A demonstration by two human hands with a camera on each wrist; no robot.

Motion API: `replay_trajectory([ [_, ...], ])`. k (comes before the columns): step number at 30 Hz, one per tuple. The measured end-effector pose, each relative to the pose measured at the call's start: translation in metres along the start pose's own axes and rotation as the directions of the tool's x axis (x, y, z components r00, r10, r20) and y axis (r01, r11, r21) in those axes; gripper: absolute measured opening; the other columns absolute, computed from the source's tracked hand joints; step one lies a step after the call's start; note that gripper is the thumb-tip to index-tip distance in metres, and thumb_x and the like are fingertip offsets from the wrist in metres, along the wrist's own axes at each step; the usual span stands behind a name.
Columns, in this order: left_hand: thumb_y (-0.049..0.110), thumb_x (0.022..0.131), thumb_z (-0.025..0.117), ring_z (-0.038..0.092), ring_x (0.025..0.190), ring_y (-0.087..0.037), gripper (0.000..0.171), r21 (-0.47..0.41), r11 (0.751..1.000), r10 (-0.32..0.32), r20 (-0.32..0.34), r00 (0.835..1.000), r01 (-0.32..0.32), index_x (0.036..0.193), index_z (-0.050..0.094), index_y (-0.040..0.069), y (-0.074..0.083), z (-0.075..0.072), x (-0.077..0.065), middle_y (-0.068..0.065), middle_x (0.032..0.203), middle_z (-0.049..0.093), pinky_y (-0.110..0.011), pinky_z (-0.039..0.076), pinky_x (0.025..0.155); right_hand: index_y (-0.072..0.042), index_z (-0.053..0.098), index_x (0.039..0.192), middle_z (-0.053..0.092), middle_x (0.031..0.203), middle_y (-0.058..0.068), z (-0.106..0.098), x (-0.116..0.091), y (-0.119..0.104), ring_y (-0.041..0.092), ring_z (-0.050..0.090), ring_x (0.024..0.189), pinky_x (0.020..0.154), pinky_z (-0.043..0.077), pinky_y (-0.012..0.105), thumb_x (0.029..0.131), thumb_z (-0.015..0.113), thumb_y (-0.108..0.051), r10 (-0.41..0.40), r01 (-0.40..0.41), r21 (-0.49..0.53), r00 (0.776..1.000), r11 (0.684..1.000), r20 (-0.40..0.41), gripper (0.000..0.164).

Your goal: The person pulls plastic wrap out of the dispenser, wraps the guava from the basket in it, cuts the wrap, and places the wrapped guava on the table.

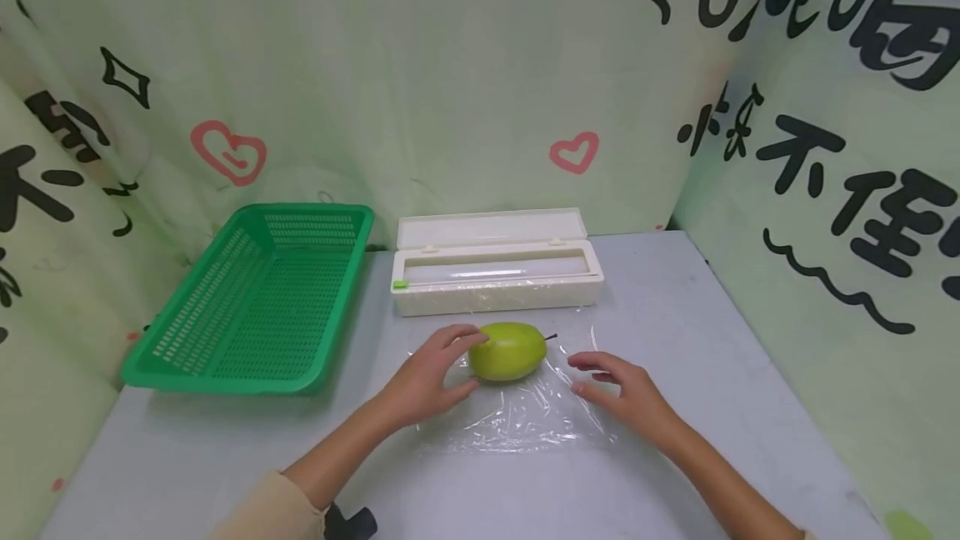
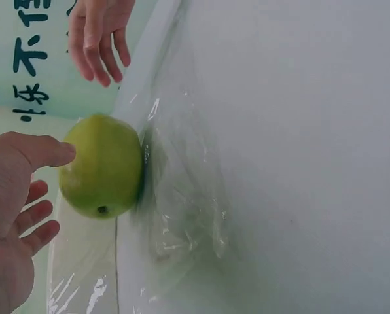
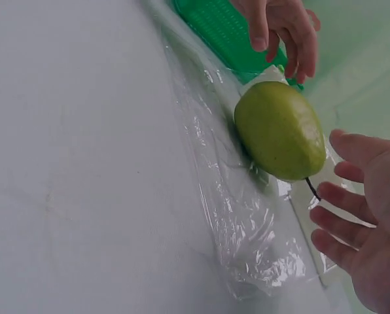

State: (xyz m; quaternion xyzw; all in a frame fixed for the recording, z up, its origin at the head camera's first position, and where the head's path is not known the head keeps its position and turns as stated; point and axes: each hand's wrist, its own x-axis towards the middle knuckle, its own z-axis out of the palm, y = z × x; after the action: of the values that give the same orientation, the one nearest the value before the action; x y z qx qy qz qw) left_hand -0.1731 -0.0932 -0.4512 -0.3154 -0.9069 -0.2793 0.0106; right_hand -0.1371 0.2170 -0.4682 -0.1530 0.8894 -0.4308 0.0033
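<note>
A green pear (image 1: pixel 508 352) with a dark stem lies on its side on a crinkled sheet of clear plastic wrap (image 1: pixel 517 427), its stem pointing right. My left hand (image 1: pixel 435 373) hovers at the pear's left end with fingers and thumb apart; in the right wrist view a gap shows between that hand (image 3: pixel 283 29) and the pear (image 3: pixel 280 131). To the right of the stem is my right hand (image 1: pixel 626 394), its fingers loosely bent and holding nothing. The left wrist view shows the pear's blossom end (image 2: pixel 103 209) facing the camera.
Behind the pear stands a white plastic-wrap dispenser box (image 1: pixel 498 294) with its lid raised and a roll inside. A green perforated basket (image 1: pixel 315 357) sits at the left on the white table (image 1: pixel 712 340). Curtains with drawings (image 1: pixel 465 107) hang behind and at both sides.
</note>
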Motion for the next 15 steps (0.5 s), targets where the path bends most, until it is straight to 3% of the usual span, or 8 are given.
replay_trajectory([
  [7, 0.019, 0.081, 0.077, 0.059, 0.109, -0.016, 0.044, -0.058, 0.998, 0.014, 0.056, 0.998, -0.010, 0.122, 0.061, 0.016, -0.014, -0.007, -0.032, 0.003, 0.119, 0.060, -0.033, 0.052, 0.092, -0.012, 0.069, 0.112, 0.070, 0.109, -0.003, -0.002, -0.014, -0.002, 0.013, 0.064, 0.100, 0.089, 0.056, 0.033, 0.080, 0.078, -0.030, -0.052, 0.057, -0.059, 0.995, 0.997, 0.082, 0.037],
  [15, 0.023, 0.076, 0.082, 0.059, 0.096, -0.015, 0.037, -0.138, 0.989, -0.021, 0.162, 0.987, 0.044, 0.108, 0.065, 0.013, -0.024, -0.006, -0.053, 0.001, 0.102, 0.064, -0.029, 0.052, 0.087, -0.010, 0.070, 0.104, 0.071, 0.098, 0.003, -0.004, -0.021, 0.008, 0.015, 0.062, 0.087, 0.078, 0.054, 0.026, 0.076, 0.082, -0.028, -0.180, 0.186, -0.048, 0.977, 0.981, 0.119, 0.036],
])
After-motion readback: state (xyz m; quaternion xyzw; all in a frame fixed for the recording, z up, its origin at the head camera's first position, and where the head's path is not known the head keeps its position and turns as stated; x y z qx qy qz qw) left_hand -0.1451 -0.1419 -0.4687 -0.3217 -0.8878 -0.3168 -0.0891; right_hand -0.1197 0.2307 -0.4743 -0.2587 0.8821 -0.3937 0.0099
